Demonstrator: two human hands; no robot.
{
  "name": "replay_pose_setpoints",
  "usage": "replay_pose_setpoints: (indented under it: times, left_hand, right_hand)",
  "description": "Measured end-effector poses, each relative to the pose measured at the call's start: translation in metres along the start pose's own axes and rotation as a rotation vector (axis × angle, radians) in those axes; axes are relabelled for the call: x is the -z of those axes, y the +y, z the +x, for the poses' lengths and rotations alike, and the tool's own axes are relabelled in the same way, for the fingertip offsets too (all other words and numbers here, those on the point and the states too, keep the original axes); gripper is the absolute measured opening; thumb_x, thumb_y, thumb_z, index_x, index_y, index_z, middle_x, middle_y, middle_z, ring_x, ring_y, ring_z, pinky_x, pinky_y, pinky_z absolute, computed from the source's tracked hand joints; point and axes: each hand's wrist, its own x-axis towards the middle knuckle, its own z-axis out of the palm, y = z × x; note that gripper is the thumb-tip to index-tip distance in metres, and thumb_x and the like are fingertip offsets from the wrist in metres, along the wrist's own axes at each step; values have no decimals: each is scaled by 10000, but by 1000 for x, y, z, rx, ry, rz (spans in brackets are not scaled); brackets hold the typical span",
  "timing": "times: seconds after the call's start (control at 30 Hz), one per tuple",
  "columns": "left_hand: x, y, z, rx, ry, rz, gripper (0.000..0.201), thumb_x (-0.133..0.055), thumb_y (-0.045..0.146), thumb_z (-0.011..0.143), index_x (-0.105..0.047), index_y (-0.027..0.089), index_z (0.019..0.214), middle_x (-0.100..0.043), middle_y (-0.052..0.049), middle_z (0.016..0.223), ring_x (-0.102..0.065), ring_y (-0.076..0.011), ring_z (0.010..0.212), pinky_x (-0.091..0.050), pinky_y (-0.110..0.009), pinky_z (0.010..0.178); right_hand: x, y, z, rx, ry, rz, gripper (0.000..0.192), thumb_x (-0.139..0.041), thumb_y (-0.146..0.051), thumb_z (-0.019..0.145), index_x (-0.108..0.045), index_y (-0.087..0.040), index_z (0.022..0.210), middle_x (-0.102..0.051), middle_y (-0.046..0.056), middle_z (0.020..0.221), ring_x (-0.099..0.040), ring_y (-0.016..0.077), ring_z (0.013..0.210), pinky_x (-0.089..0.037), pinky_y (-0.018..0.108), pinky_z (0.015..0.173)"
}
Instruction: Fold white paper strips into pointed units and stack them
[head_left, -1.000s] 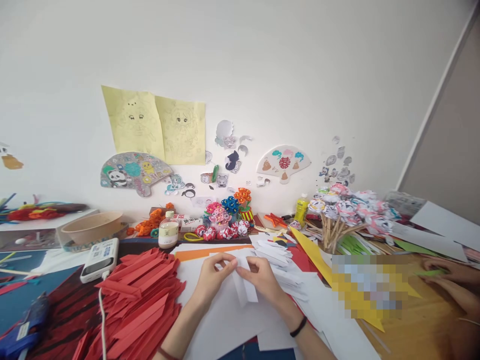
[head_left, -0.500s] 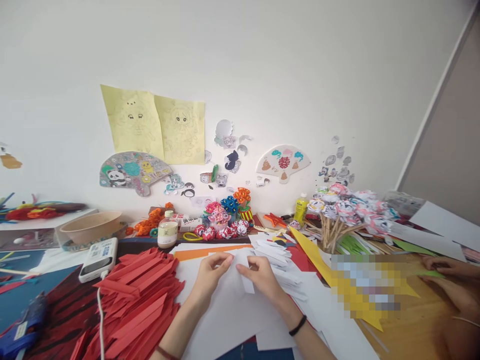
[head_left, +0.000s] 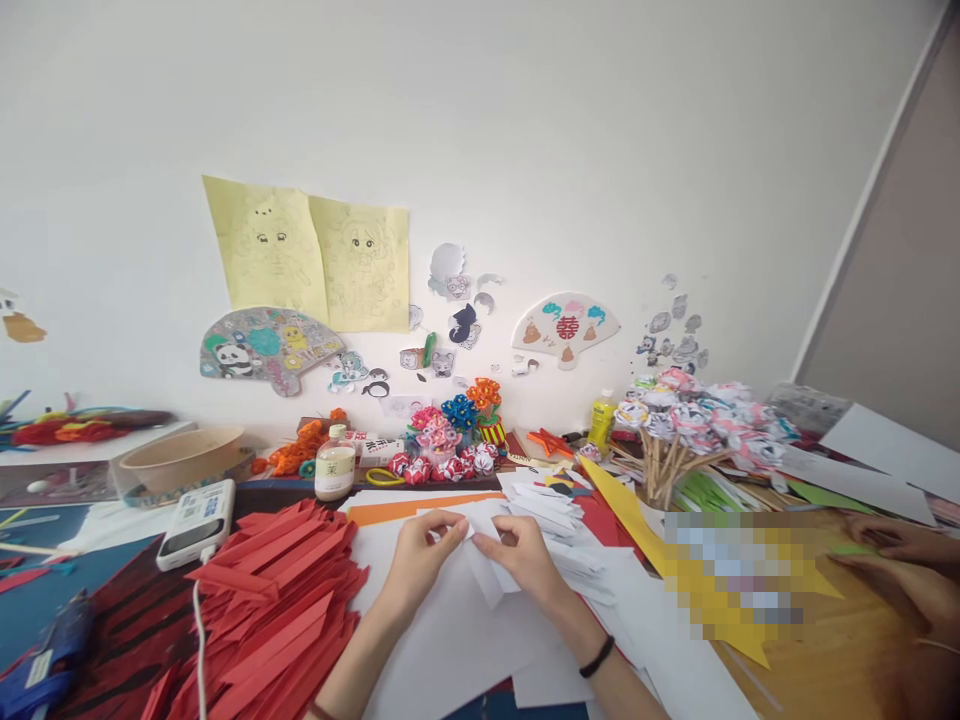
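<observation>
Between my two hands is a small folded strip of white paper (head_left: 491,578), held above white sheets (head_left: 442,660) on the table. My left hand (head_left: 429,552) pinches its upper left side between thumb and fingers. From the other side my right hand (head_left: 521,555) grips it, thumb on the front, with a black band on that wrist. Left of my hands lies a big pile of folded red paper strips (head_left: 292,590). Folded white strips (head_left: 544,505) are heaped just beyond my right hand.
A white power bank (head_left: 196,525) with a cable, a bottle (head_left: 334,465) and a blue glue gun (head_left: 56,650) lie to the left. Paper flowers on sticks (head_left: 667,460) and yellow paper (head_left: 630,515) are at right. Another person's hands (head_left: 900,570) work at the far right.
The white strip's lower end has swung and spread, now showing an angled fold between my hands. Both hands stay in nearly the same place.
</observation>
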Motion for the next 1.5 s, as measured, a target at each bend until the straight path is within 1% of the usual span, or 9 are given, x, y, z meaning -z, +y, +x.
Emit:
replay_pose_setpoints:
  times: [0.23, 0.5, 0.67, 0.93, 1.13, 1.2, 1.27, 1.37, 1.5]
  left_hand:
    - [1, -1, 0, -21, 32, 49, 299, -598, 438, 761, -724, 169, 789, -725, -50, 810, -570, -172, 680, -398, -259, 629]
    - [1, 0, 1, -30, 50, 75, 295, -581, 427, 769, -719, 166, 787, -731, -56, 812, -589, -186, 698, -392, -270, 633]
    - [2, 1, 0, -27, 55, 84, 311, -584, 446, 758, -720, 167, 784, -730, -58, 804, -587, -189, 686, -402, -275, 629]
    - [0, -2, 0, -40, 75, 74, 295, -599, 441, 755, -715, 170, 751, -722, -42, 770, -567, -166, 642, -402, -258, 608]
    - [-3, -1, -1, -45, 108, 85, 270, -604, 415, 760, -695, 163, 728, -703, -37, 737, -544, -157, 626, -391, -251, 602]
    - [-4, 0, -2, -57, 113, 91, 252, -605, 399, 762, -685, 164, 716, -696, -33, 727, -537, -154, 625, -390, -250, 606]
    - [-4, -1, -2, -65, 111, 95, 241, -602, 390, 764, -680, 168, 714, -691, -29, 722, -535, -154, 626, -389, -247, 607]
    - [-3, -1, -2, -61, 73, 93, 239, -584, 386, 776, -678, 171, 728, -695, -30, 745, -545, -157, 643, -388, -244, 603]
    - [-1, -1, -2, -67, 44, 93, 244, -551, 382, 800, -664, 169, 765, -692, -31, 785, -559, -159, 670, -382, -240, 599]
  right_hand:
    - [-1, 1, 0, -3, -15, 2, 513, -625, -405, 751, -210, -210, 521, -148, -66, 567, -176, 83, 517, -115, 257, 476]
    - [1, -3, -1, -12, -75, 53, 528, -661, -410, 724, -209, -214, 535, -147, -67, 582, -158, 82, 526, -98, 257, 481]
    - [1, -4, -2, -13, -78, 75, 545, -671, -438, 710, -210, -213, 528, -139, -68, 581, -149, 83, 533, -94, 258, 486]
    - [0, -2, -1, -11, -55, 69, 557, -659, -460, 711, -197, -214, 518, -139, -67, 578, -156, 86, 537, -100, 258, 492]
    - [-2, -1, -2, -22, -86, 111, 503, -627, -458, 754, -260, -204, 522, -185, -63, 577, -184, 86, 542, -126, 250, 487]
    - [-4, 0, -2, -33, -78, 114, 492, -601, -464, 774, -266, -203, 526, -192, -60, 578, -193, 86, 542, -133, 248, 484]
    - [-5, 0, -2, -37, -53, 105, 486, -590, -451, 784, -258, -205, 529, -193, -59, 577, -197, 86, 542, -137, 248, 482]
    - [-5, 0, -2, -27, -28, 83, 480, -596, -395, 785, -230, -208, 536, -178, -61, 576, -194, 86, 537, -133, 251, 481]
    - [-5, -2, -3, -14, -29, 40, 493, -611, -338, 769, -189, -212, 547, -148, -64, 578, -175, 83, 531, -120, 255, 481]
